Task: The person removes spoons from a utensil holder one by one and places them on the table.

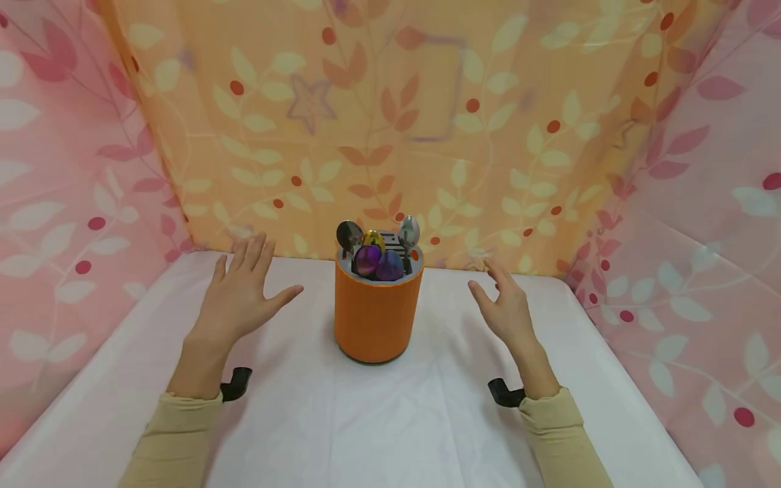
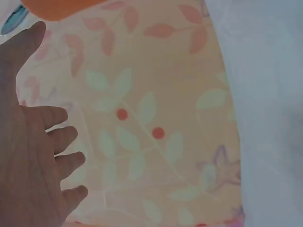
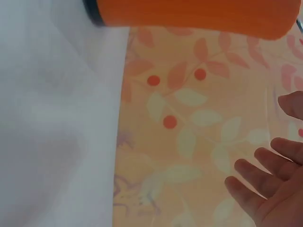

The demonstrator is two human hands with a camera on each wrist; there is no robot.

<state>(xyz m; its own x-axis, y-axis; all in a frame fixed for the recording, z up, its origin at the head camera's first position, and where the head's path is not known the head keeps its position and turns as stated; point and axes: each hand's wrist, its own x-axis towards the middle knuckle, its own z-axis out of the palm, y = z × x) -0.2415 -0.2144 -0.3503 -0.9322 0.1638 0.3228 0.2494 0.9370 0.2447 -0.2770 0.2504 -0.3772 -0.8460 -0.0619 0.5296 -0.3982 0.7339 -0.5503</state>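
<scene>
An orange cylindrical utensil holder (image 1: 377, 318) stands upright on the white-covered table. Several spoons poke out of its top, bowls up: a dark silver spoon (image 1: 350, 234) at the left, a bright silver spoon (image 1: 409, 232) at the right, a gold spoon (image 1: 374, 238), and a purple spoon (image 1: 368, 260) beside a blue-violet spoon (image 1: 390, 266) at the front. To the holder's left, my left hand (image 1: 234, 298) hovers with fingers spread and thumb pointing toward it. My right hand (image 1: 506, 305) is held off to the right, fingers extended. Both hands hold nothing and stay apart from the holder.
White cloth (image 1: 390, 420) covers the table. An orange leaf-patterned curtain (image 1: 378, 122) hangs behind, with a pink patterned curtain (image 1: 67, 203) on the left and another pink curtain (image 1: 689, 224) on the right. Black wrist mounts (image 1: 236, 384) stick out inward from both wrists.
</scene>
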